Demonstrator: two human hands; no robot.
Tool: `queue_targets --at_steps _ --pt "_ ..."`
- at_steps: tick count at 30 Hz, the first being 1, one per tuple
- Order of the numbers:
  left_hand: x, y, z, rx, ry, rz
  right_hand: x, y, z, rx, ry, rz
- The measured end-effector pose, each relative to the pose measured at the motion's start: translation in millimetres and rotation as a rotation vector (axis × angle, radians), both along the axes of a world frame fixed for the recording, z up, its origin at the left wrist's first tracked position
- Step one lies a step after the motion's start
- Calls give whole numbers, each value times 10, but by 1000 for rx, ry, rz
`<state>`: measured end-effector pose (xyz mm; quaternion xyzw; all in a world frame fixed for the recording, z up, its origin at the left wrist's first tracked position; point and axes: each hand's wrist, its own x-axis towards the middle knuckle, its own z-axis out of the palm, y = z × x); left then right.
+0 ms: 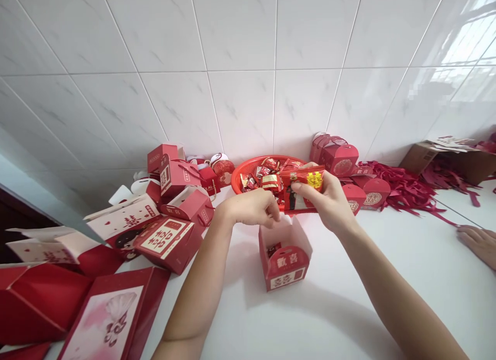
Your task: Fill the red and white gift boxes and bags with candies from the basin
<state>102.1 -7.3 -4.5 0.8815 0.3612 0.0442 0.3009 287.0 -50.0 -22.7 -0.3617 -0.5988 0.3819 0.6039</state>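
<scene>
Head view: a white table against a white tiled wall, and an open gift box between two forearms.
Taking the gift box (287,262) as the dial's centre on the table (248,324), the tiled wall (240,102) rises beyond 12 o'clock, a window's reflection (468,40) shining on it towards 2. The red packet (302,176) is above the box's far side, near 12, pinched between thumb and fingers of the right hand (331,200) at 1. The left hand (251,207), apart from the right, bends over the rim at 11, fingers curled; whether it grips anything, I cannot tell. Behind the hands at 12 sits a red plastic basket (237,180) of wrapped sweets (270,180). Red cartons (166,241) crowd 8 to 10, dark red ribbons (406,189) lie at 2, and another person's hand (480,244) rests at 3.
</scene>
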Motion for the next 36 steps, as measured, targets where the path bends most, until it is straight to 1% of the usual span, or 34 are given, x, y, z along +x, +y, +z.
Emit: queue_targets --at_steps 2,4,7,9,11,14,16,18,21,22,27,31,34,35,36 --pt "53 39 -47 78 -103 64 2 15 -16 40 -68 36" --pt "98 74 -86 148 -209 109 23 32 -24 44 -104 86" --pt "130 114 -126 190 -287 98 63 56 -21 19 -167 126" --pt "126 128 -134 182 -268 81 82 72 -19 14 -215 128" --pt "104 130 -128 155 -191 90 95 92 -25 26 -248 108" --pt "57 122 -105 76 -35 106 115 121 -46 58 -315 52" --pt "27 119 -91 21 12 82 135 128 -52 80 -422 29" --pt "2 120 -85 -13 18 62 160 123 -48 83 -570 73" --pt "-26 132 -90 -23 11 34 197 104 -32 65 -758 218" --pt "-35 137 -93 -19 8 17 208 98 -27 67 -795 240" --pt "-57 154 -102 7 33 -16 233 48 3 97 -934 166" --pt "-50 160 -104 18 55 -43 191 -60 51 75 -1066 237" --pt "-54 164 -107 23 50 -39 172 -154 67 144 -1256 332" --pt "-59 166 -109 23 46 -31 177 -181 67 169 -1308 353" --pt "-64 168 -113 22 45 -23 188 -206 66 198 -1332 346"
